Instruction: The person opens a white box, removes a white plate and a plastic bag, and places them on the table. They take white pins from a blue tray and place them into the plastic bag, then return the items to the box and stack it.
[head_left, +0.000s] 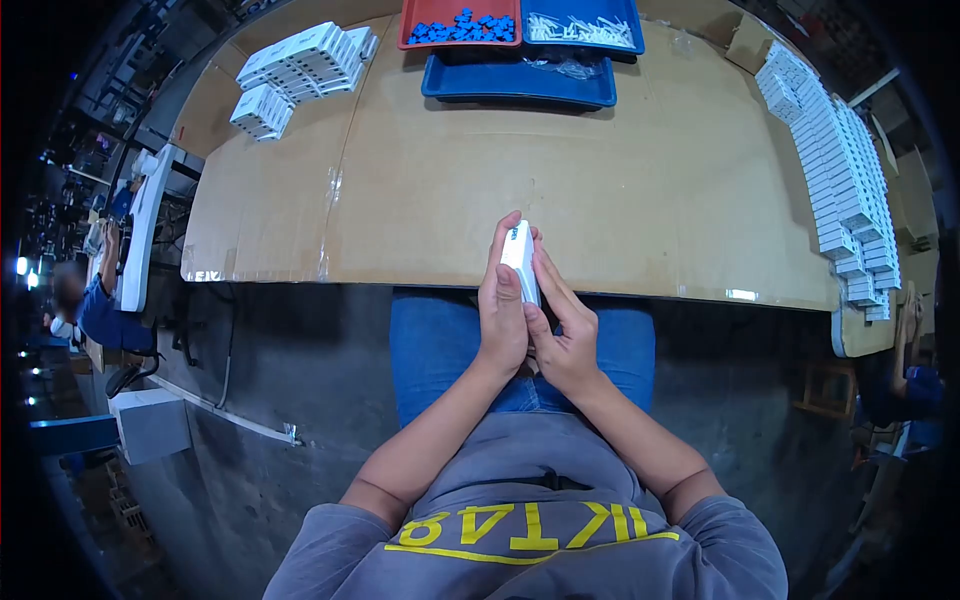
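Note:
A small white box-shaped piece (519, 252) with a dark mark near its top is held between both hands, just over the table's near edge. My left hand (503, 312) wraps its left side, with the fingers along it and the thumb across its face. On the other side, my right hand (566, 325) presses against the piece with its fingers together and its thumb near the lower end. The palms hide the piece's lower part.
The cardboard-covered table (450, 200) holds a red tray (460, 46) of blue parts, a blue tray (583, 50) of white parts and another blue tray (520, 99). White pieces are stacked at left (305, 65) and right (840, 170). People sit at both sides.

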